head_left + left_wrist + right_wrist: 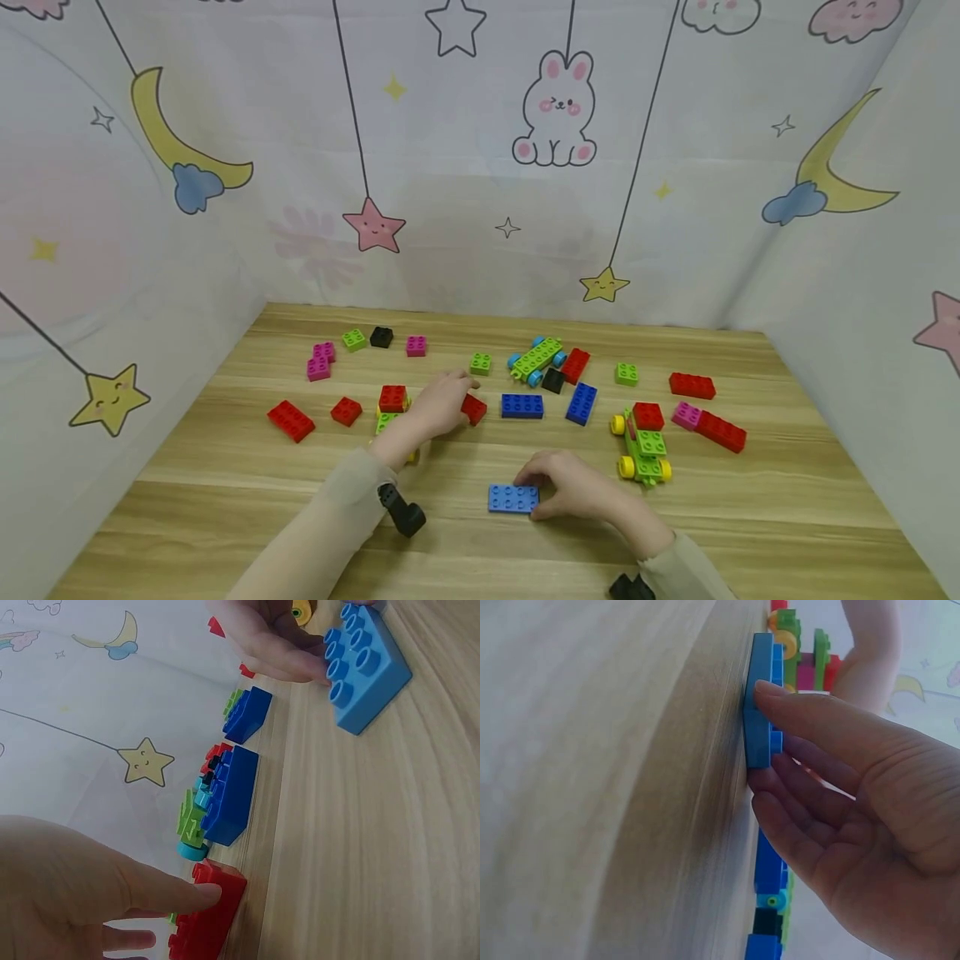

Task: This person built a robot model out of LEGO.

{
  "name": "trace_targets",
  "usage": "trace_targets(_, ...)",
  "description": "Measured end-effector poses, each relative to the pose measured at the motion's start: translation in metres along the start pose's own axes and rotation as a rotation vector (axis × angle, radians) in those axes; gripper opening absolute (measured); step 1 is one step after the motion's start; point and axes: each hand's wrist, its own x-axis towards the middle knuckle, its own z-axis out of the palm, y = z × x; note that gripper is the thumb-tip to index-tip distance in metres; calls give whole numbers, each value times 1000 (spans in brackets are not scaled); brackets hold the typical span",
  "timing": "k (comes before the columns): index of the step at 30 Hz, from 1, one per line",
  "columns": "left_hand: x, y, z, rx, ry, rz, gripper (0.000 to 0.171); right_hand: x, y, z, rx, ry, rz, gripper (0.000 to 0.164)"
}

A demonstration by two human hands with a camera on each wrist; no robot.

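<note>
My left hand (441, 406) reaches to a red brick (474, 409) left of the middle of the table. In the left wrist view its thumb lies along the near side of that red brick (220, 915), with the other fingers partly hidden behind. Nearer to me, my right hand (576, 487) pinches a flat light blue brick (513, 498) by its right end. The right wrist view has the thumb on one long side of this light blue brick (759, 739) and fingertips at the other. The brick sits studs up at the wooden tabletop.
Two dark blue bricks (522, 407) lie beyond the hands. A green car with yellow wheels (649, 454) stands to the right; another yellow-wheeled build (388, 421) is partly behind the left forearm. A blue-wheeled green base (538, 359) and several loose bricks lie farther back, before a printed curtain (465, 275).
</note>
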Motion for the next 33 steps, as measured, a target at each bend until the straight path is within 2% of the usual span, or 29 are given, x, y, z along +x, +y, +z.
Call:
trace_targets(17, 1, 1, 9, 49, -29, -8, 37, 1, 1, 2, -9, 5, -7, 35)
trace_targets(28, -5, 3, 11, -29, -34, 4, 36, 1, -1, 1, -18, 1, -11, 35)
trace_targets(33, -12, 7, 7, -81, -37, 48, 36, 0, -1, 0, -17, 4, -12, 35)
